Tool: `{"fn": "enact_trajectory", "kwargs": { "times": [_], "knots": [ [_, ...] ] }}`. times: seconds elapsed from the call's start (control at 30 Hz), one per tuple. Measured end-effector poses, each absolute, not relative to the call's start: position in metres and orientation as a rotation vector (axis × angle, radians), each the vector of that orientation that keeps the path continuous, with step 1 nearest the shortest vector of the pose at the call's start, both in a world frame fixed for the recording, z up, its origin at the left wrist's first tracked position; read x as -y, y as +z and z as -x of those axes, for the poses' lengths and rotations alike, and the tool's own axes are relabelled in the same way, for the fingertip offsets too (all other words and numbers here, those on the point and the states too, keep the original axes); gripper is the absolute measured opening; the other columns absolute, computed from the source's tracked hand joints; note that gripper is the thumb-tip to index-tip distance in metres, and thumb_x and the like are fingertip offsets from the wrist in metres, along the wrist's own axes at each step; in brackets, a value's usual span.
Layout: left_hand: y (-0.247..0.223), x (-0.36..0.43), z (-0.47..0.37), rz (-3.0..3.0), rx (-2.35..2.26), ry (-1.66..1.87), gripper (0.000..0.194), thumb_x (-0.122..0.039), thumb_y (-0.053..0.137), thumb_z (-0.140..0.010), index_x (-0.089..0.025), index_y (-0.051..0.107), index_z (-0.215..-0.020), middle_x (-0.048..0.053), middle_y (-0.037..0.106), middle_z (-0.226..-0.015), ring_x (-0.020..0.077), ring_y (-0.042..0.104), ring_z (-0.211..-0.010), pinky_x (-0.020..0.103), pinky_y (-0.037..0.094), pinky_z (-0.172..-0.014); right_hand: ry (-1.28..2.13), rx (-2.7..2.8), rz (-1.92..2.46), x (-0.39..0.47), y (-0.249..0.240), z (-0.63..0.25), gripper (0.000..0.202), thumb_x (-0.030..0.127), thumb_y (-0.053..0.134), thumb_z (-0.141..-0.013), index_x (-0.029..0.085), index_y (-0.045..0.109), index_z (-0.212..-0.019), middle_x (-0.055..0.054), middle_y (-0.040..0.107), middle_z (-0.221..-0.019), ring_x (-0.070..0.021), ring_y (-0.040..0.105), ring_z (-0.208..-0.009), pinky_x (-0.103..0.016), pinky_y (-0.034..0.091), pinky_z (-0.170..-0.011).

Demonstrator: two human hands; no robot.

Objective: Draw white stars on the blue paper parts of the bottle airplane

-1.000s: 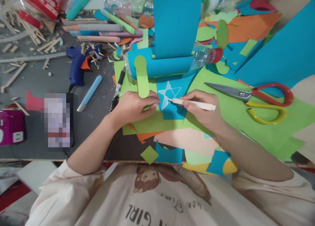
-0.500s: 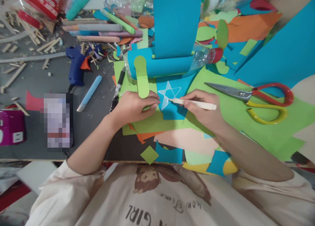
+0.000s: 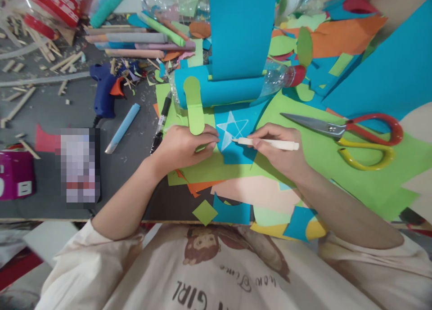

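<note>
My right hand (image 3: 281, 150) is closed around a white marker pen (image 3: 276, 144), its tip touching a blue piece of paper (image 3: 240, 157). On that paper is a white star (image 3: 231, 129) in outline, with its left and lower-left parts filled in white. My left hand (image 3: 189, 146) lies at the paper's left edge, fingertips resting on it, thumb and fingers apart. Just beyond lies a plastic bottle (image 3: 275, 79) wrapped in blue paper, with a red cap to the right. A green rounded strip (image 3: 195, 110) on the bottle hangs down over my left hand.
Large scissors (image 3: 337, 129) lie partly spread on green paper (image 3: 303, 121) at right. To the left are a blue glue gun (image 3: 105, 92), a light-blue marker (image 3: 123, 128), a black pen (image 3: 163, 119) and a phone (image 3: 81, 166). Several markers (image 3: 135, 40) and wood scraps lie further back.
The pen tip has shifted very slightly to the right and down over the star. My left hand and the bottle have stayed in place.
</note>
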State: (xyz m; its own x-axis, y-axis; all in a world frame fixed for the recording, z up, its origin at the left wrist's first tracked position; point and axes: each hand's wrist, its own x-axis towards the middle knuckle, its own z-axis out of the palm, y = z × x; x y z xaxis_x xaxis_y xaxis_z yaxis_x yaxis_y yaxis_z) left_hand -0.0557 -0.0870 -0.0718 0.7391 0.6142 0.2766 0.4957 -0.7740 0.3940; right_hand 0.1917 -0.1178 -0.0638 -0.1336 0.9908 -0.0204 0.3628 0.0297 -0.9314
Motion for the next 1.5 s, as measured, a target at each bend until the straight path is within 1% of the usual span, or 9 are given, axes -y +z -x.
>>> {"fn": "enact_trajectory", "kwargs": {
  "times": [0.13,0.3,0.53,0.8,1.0,1.13,1.23,1.5],
  "knots": [
    [-0.0725,0.0867,0.0554,-2.642,-0.874,0.549,0.029,-0.029,0.044,-0.100,-0.020,0.071,-0.096,0.005,0.078,-0.102,0.0197,0.075,-0.087,0.026,0.053,-0.066,1.090,1.580,1.438,0.1178,-0.0652,-0.1924,0.018,0.035,0.069,-0.081,0.026,0.065,-0.066,0.000,0.065,-0.059,-0.0145,0.053,-0.049,-0.030,0.037,-0.044],
    [-0.0716,0.0862,0.0552,-2.643,-0.871,0.557,0.030,-0.030,0.043,-0.100,-0.020,0.071,-0.095,0.004,0.078,-0.101,0.0195,0.075,-0.086,0.026,0.052,-0.064,1.077,1.623,1.434,0.1181,-0.0656,-0.1931,0.020,0.037,0.068,-0.083,0.026,0.064,-0.066,0.000,0.063,-0.057,-0.0145,0.051,-0.048,-0.031,0.036,-0.044],
    [-0.0702,0.0866,0.0549,-2.646,-0.850,0.589,0.027,-0.027,0.045,-0.100,-0.019,0.070,-0.095,0.005,0.078,-0.101,0.0205,0.076,-0.084,0.026,0.051,-0.062,1.072,1.601,1.422,0.1173,-0.0634,-0.1930,0.019,0.034,0.068,-0.080,0.027,0.064,-0.064,-0.001,0.063,-0.057,-0.0141,0.050,-0.048,-0.031,0.033,-0.043],
    [-0.0712,0.0859,0.0539,-2.667,-0.816,0.651,0.023,-0.023,0.048,-0.099,-0.017,0.069,-0.093,0.005,0.078,-0.099,0.0206,0.076,-0.082,0.026,0.051,-0.060,1.089,1.578,1.421,0.1184,-0.0632,-0.1926,0.014,0.028,0.067,-0.079,0.025,0.064,-0.065,0.001,0.062,-0.055,-0.0137,0.051,-0.047,-0.029,0.036,-0.043],
    [-0.0725,0.0865,0.0547,-2.663,-0.832,0.619,0.027,-0.026,0.045,-0.100,-0.018,0.070,-0.095,0.005,0.078,-0.101,0.0203,0.076,-0.084,0.026,0.053,-0.063,1.065,1.600,1.402,0.1182,-0.0654,-0.1935,0.014,0.026,0.066,-0.081,0.025,0.065,-0.067,0.001,0.062,-0.055,-0.0133,0.052,-0.046,-0.028,0.037,-0.043],
    [-0.0721,0.0869,0.0556,-2.663,-0.846,0.603,0.028,-0.027,0.045,-0.101,-0.018,0.071,-0.096,0.005,0.078,-0.102,0.0203,0.076,-0.086,0.026,0.053,-0.064,1.053,1.595,1.351,0.1173,-0.0670,-0.1940,0.015,0.021,0.065,-0.079,0.025,0.064,-0.065,0.001,0.063,-0.054,-0.0129,0.052,-0.045,-0.028,0.037,-0.042],
    [-0.0719,0.0862,0.0558,-2.661,-0.846,0.613,0.028,-0.027,0.045,-0.101,-0.018,0.071,-0.095,0.004,0.078,-0.101,0.0201,0.076,-0.085,0.026,0.053,-0.064,1.044,1.586,1.342,0.1171,-0.0674,-0.1938,0.016,0.019,0.066,-0.078,0.025,0.064,-0.064,0.001,0.063,-0.054,-0.0128,0.052,-0.045,-0.028,0.036,-0.042],
    [-0.0714,0.0866,0.0535,-2.670,-0.821,0.663,0.026,-0.024,0.047,-0.099,-0.017,0.071,-0.093,0.004,0.078,-0.099,0.0208,0.076,-0.083,0.026,0.052,-0.060,1.049,1.624,1.332,0.1181,-0.0644,-0.1932,0.014,0.022,0.066,-0.080,0.026,0.066,-0.066,0.001,0.062,-0.053,-0.0122,0.050,-0.043,-0.028,0.029,-0.039]
  ]
}}
